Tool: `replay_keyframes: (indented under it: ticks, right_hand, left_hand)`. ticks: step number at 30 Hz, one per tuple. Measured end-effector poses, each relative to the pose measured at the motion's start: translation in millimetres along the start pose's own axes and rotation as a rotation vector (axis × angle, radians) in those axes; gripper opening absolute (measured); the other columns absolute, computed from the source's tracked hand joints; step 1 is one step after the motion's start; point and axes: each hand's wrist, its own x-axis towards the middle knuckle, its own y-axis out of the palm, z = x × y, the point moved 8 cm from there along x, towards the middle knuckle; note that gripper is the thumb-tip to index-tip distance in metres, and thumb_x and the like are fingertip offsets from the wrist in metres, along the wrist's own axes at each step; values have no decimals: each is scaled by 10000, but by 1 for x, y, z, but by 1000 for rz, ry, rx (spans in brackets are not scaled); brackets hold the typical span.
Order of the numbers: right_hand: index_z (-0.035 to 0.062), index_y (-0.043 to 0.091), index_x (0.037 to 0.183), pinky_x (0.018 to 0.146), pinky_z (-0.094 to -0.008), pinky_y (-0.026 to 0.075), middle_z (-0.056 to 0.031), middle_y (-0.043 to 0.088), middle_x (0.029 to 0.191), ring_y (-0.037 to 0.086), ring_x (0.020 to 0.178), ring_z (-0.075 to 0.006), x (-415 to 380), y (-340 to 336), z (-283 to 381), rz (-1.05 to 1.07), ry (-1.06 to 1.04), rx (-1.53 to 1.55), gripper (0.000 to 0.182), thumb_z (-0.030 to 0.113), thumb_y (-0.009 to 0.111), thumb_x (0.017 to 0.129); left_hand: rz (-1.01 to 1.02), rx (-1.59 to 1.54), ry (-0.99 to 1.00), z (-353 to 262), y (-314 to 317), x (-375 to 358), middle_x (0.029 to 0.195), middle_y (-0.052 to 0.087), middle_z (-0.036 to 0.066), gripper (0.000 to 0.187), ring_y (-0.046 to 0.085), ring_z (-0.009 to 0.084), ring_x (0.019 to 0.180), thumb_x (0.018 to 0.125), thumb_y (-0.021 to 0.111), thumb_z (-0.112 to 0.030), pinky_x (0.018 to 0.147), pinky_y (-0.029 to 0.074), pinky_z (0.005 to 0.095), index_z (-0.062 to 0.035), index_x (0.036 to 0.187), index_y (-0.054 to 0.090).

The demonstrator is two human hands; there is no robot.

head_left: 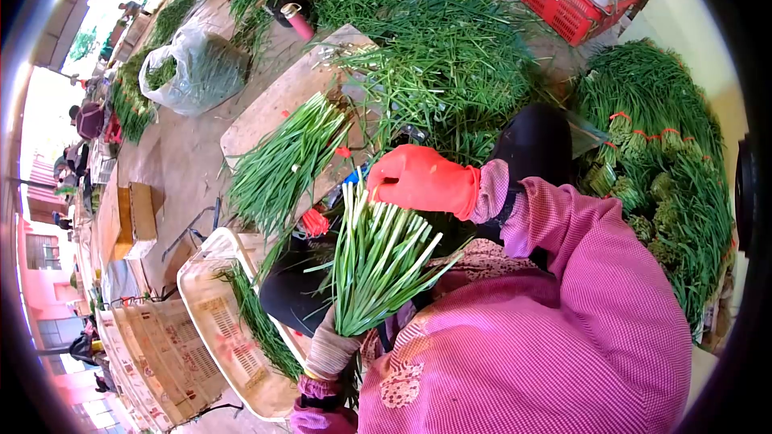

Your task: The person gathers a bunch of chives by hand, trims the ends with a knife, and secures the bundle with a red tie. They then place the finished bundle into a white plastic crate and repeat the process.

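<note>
My left hand (pixel 331 347), in a pale knit glove, is closed around the leafy end of a bunch of garlic chives (pixel 382 261), whose pale stem ends fan upward. Just above those ends is my right hand (pixel 426 181) in a red rubber glove, its fingers curled together; what they pinch is hidden. A second pile of chives (pixel 289 157) lies on a worn wooden board (pixel 269 116) in front of me. Beside the board is a small bundle of red ties (pixel 314 223). A large loose heap of chives (pixel 450 64) spreads beyond my knees.
Tied chive bundles (pixel 655 153) are stacked against the right wall. A red crate (pixel 563 4) stands at the back right. Left of me are a cream plastic basket (pixel 213 273), a cardboard box (pixel 135 217) and a clear plastic bag (pixel 197 72). A pink bottle (pixel 297 22) stands behind the board.
</note>
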Motion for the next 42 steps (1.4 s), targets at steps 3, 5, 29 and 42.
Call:
replay_keyframes:
  ticks: [3,5,29,42]
  right_hand:
    - [90,693,796,657,-416,496,-91,656,739,634,724,-306,8,-33,-10,-147,-20,117,132,212,645,808]
    - [108,643,787,645,-460,482,-101,626,722,616,725,-331,6,-93,-3,-521,-157,-548,191,282,588,843]
    - [156,661,787,1043,-505,345,-22,643,967,573,1092,-266,16,-70,-30,-354,-36,-821,38,125,653,764]
    - [45,685,1033,767,-351,513,-107,698,883,659,818,-217,-36,20,-34,167,323,356,343,338,641,859]
  left_hand:
    - [-39,-5,-11,6,-4,-7,1232,649,53,634,622,125,1101,841,754,-109,957,480,263,-8,1363,409]
    - [-62,-7,0,15,-6,-11,1228,650,58,644,624,127,1094,832,763,-103,950,485,265,-8,1363,410]
    - [-159,-122,-60,-30,-3,-2,1225,650,77,648,628,146,1098,840,733,-49,930,496,258,4,1388,392]
    - [-101,-115,-25,-14,1,6,1248,631,81,568,613,149,1119,823,736,-2,966,487,292,4,1309,442]
